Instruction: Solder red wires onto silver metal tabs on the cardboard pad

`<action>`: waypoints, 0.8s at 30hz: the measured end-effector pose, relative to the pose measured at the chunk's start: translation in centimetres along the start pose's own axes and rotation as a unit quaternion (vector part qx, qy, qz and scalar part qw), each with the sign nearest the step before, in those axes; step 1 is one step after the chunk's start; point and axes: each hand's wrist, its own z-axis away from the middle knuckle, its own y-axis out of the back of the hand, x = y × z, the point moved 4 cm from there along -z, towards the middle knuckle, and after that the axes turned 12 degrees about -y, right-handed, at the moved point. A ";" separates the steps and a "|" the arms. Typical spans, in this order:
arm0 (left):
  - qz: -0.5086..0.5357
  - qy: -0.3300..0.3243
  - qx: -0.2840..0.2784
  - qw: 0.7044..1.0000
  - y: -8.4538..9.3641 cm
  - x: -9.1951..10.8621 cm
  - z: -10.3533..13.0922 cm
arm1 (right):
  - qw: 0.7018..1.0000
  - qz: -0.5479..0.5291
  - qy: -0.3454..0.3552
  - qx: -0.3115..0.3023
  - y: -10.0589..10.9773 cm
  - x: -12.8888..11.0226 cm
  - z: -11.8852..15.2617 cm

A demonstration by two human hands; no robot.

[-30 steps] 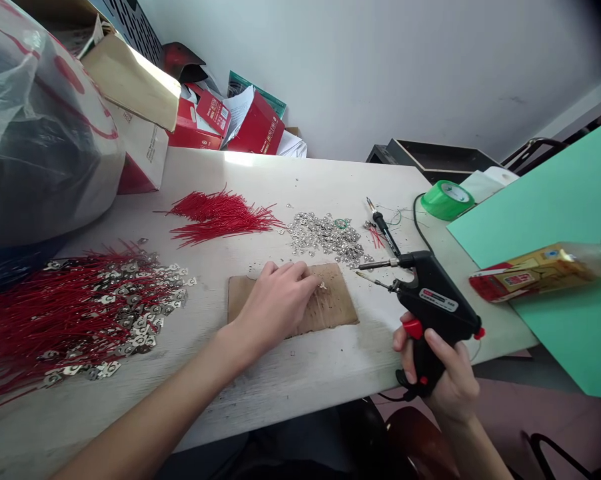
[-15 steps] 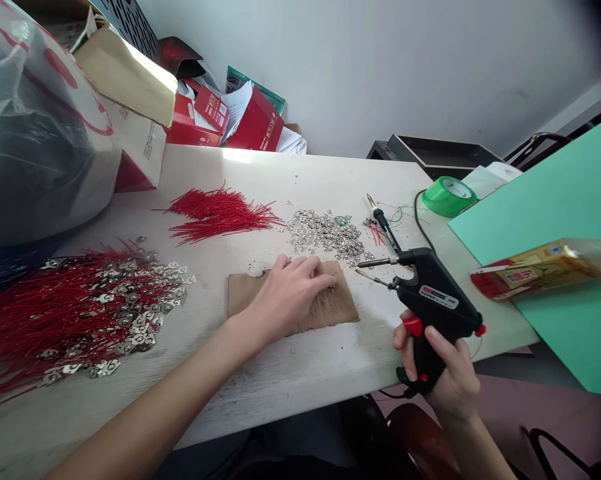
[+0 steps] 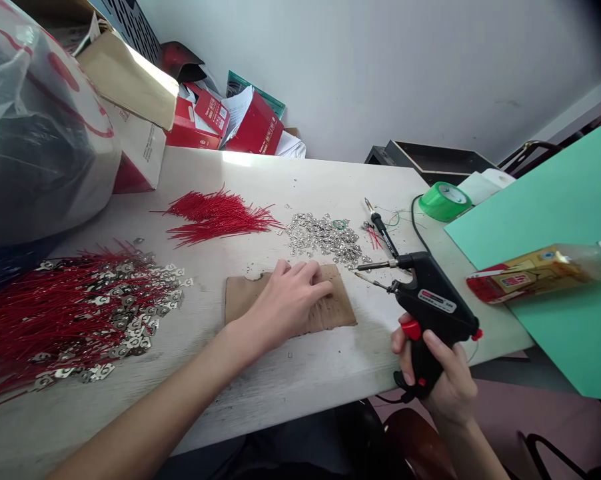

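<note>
My right hand is wrapped round the grip of a black soldering gun with a red trigger, its tip pointing left above the table. My left hand rests on a piece of brown cardboard, fingers curled and closed; whatever they hold is hidden under them. Just beyond the cardboard lies a pile of small silver metal pieces. Cut red wires form a bundle farther back on the left. Red wires with metal tabs on their ends make a large heap to the left of my forearm.
A soldering iron lies behind the gun, near a roll of green tape. A bottle lies on a green board at right. On the left stand a plastic bag and boxes; the table's front edge is near me.
The view has shifted slightly. My left fingers have moved a little on the cardboard, and a small metal bit that showed by the fingertips is out of sight. My right hand keeps the soldering gun.
</note>
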 end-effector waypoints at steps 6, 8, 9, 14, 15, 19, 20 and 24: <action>-0.009 0.012 0.013 1.000 0.2 -0.3 0.3 | 1.000 0.001 -0.004 -0.003 0.2 0.2 0.0; -0.016 0.021 0.014 1.000 0.3 -0.5 0.4 | 1.000 0.001 0.000 -0.005 0.2 0.2 0.0; -0.018 0.024 0.015 0.999 0.3 -0.5 0.5 | 1.000 0.000 0.000 -0.006 0.2 0.2 0.0; -0.027 0.030 0.019 0.999 0.5 -0.5 0.7 | 1.000 0.006 -0.002 -0.006 0.2 0.1 0.0; -0.028 0.031 0.019 0.999 0.5 -0.4 0.7 | 1.000 0.008 -0.001 -0.006 0.2 0.1 0.0; -0.025 0.026 0.018 0.999 0.5 -0.3 0.6 | 1.000 0.011 0.004 -0.005 0.2 0.0 0.0; -0.024 0.024 0.017 0.999 0.5 -0.3 0.6 | 1.000 0.011 0.004 -0.005 0.2 0.0 0.0; -0.024 0.026 0.017 0.999 0.5 -0.4 0.7 | 1.000 0.010 0.002 -0.007 0.2 0.1 0.0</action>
